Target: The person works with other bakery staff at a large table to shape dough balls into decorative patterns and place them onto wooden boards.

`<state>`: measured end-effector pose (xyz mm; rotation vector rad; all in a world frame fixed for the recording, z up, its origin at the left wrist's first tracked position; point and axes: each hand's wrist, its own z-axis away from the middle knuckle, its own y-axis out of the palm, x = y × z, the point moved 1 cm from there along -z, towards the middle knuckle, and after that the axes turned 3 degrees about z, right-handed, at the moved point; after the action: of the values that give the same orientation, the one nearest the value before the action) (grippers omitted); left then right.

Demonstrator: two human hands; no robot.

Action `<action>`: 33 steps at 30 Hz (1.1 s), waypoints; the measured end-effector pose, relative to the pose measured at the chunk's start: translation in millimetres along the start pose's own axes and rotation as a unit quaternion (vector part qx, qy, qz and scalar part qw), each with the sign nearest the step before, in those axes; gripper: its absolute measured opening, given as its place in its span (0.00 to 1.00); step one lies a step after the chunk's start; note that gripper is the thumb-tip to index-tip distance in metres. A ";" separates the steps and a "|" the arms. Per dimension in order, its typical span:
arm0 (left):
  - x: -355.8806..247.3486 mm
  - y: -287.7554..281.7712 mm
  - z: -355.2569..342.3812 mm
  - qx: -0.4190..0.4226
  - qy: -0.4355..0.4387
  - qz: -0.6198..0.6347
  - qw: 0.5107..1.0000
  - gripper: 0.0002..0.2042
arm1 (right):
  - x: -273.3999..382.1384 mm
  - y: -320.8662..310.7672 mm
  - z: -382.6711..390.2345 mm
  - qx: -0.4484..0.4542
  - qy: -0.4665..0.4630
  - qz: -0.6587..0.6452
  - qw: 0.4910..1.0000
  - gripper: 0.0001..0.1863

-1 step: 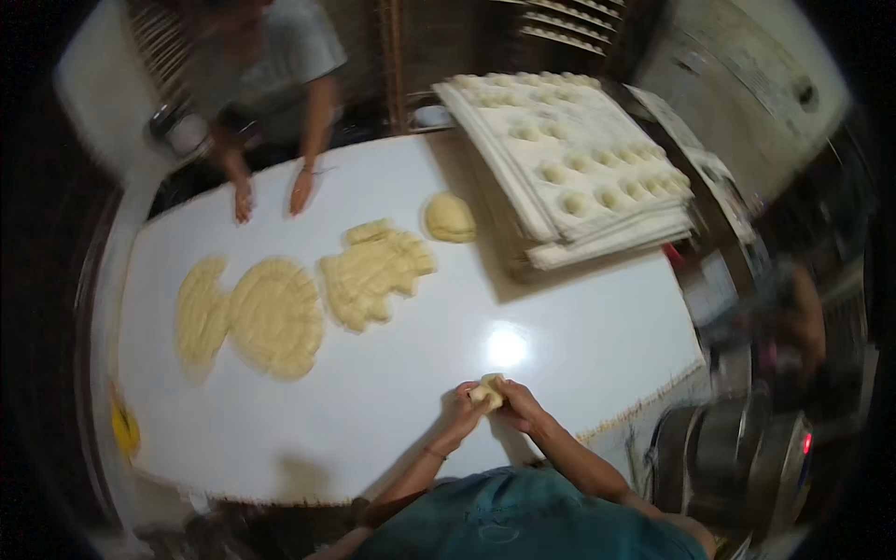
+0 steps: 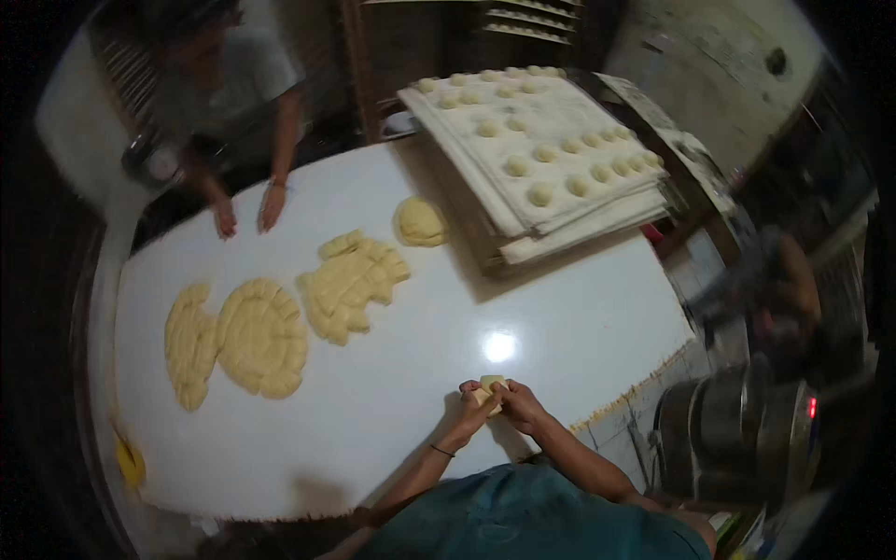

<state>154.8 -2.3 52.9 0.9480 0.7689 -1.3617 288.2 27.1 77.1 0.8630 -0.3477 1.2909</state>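
Observation:
Near the front edge of the white table, my left hand and my right hand are closed together on a small piece of pale yellow dough. Both thumbs press into it, and the fingers hide part of its shape. Farther left lies a flat, round dough slab with a pinched edge. A narrower dough piece lies against its left side. Between that slab and a smooth dough mound sits a ragged dough sheet with torn edges.
Stacked floured boards at the back right carry rows of dough balls. Across the white table, a person's hands rest at the far edge. A metal container stands to the right; a yellow object is at the left edge.
The whole view has shifted slightly, so the boards and the dough pieces appear farther left. My hands keep hold of the small dough piece in nearly the same pose.

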 end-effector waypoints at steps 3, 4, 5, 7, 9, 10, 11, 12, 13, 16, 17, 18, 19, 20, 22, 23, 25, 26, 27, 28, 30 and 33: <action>-67.5 49.7 7.9 0.186 -0.070 0.147 0.969 0.16 | 56.4 -79.8 43.2 -0.079 -0.211 -0.073 0.972 0.08; -76.4 54.1 9.7 0.219 -0.044 0.169 0.960 0.15 | 92.2 -95.1 66.7 -0.080 -0.302 -0.177 0.933 0.10; -73.5 56.8 9.1 0.253 -0.024 0.196 0.947 0.14 | 120.1 -124.0 90.5 -0.076 -0.359 -0.255 0.894 0.12; -48.0 45.7 -15.7 0.285 -0.034 -0.014 0.958 0.13 | 137.6 -174.0 119.2 0.073 -0.459 -0.356 0.811 0.14; -21.9 43.8 -36.7 0.163 0.261 -0.469 0.828 0.13 | 121.9 -232.9 127.8 0.188 -0.415 -0.226 0.861 0.12; -20.6 51.9 -42.6 0.038 0.305 -0.440 0.844 0.11 | 104.2 -270.4 119.0 0.173 -0.298 -0.110 0.932 0.11; -15.4 56.3 -47.2 -0.089 0.338 -0.401 0.847 0.10 | 86.0 -290.1 93.4 -0.082 -0.133 0.213 0.965 0.07; 1.5 58.1 -56.4 -0.111 0.298 -0.357 0.878 0.10 | 69.5 -287.8 71.1 -0.089 -0.135 0.205 0.965 0.07; 18.6 62.1 -65.2 -0.134 0.260 -0.308 0.905 0.10 | 52.5 -280.2 48.5 -0.201 -0.202 0.222 0.932 0.09; 8.1 122.0 -9.3 -0.039 0.439 -0.525 0.728 0.07 | 32.5 -235.2 11.7 -0.350 -0.363 0.438 0.745 0.17; 26.1 98.7 -2.7 -0.040 0.392 -0.460 0.796 0.06 | 31.3 -221.2 24.7 -0.202 -0.404 0.600 0.660 0.17; 53.3 69.9 -4.3 -0.034 0.351 -0.380 0.855 0.08 | 24.0 -230.9 42.1 -0.144 -0.473 0.667 0.558 0.14; 75.0 27.9 -33.4 -0.049 0.313 -0.333 0.888 0.09 | 32.6 -256.8 35.0 -0.057 -0.420 0.740 0.523 0.13; 81.6 -9.1 -66.3 -0.064 0.266 -0.291 0.917 0.11 | 36.2 -290.7 17.8 0.036 -0.357 0.796 0.487 0.12; 50.4 15.3 -104.0 -0.248 0.193 -0.159 0.936 0.08 | 92.7 -302.4 8.2 -0.187 -0.377 0.663 0.619 0.14; 18.9 61.2 -109.5 -0.247 0.210 -0.306 0.895 0.08 | 72.8 -302.4 3.4 -0.193 -0.362 0.650 0.639 0.14; 11.3 114.8 -90.0 -0.224 0.290 -0.497 0.787 0.08 | 59.3 -303.9 -0.2 -0.166 -0.424 0.636 0.623 0.12; 23.1 115.0 -69.7 -0.225 0.295 -0.490 0.789 0.08 | 60.5 -308.7 -0.5 -0.155 -0.458 0.633 0.604 0.11; 29.8 97.6 -42.1 -0.147 0.324 -0.534 0.767 0.08 | 59.4 -303.4 -5.1 -0.142 -0.496 0.621 0.590 0.10; 30.9 86.1 -25.6 -0.054 0.347 -0.577 0.738 0.12 | 51.4 -296.8 -1.5 -0.137 -0.523 0.607 0.583 0.09; 20.4 90.2 -53.7 -0.102 0.328 -0.557 0.756 0.10 | 72.6 -305.9 1.9 -0.136 -0.551 0.600 0.564 0.08; -2.6 82.2 -104.4 -0.264 0.235 -0.508 0.785 0.10 | 126.3 -307.6 -24.8 -0.289 -0.504 0.561 0.590 0.04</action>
<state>244.4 89.5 18.0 0.3632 2.1398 -1.6380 604.4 123.4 34.1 0.6756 -2.4223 1.4419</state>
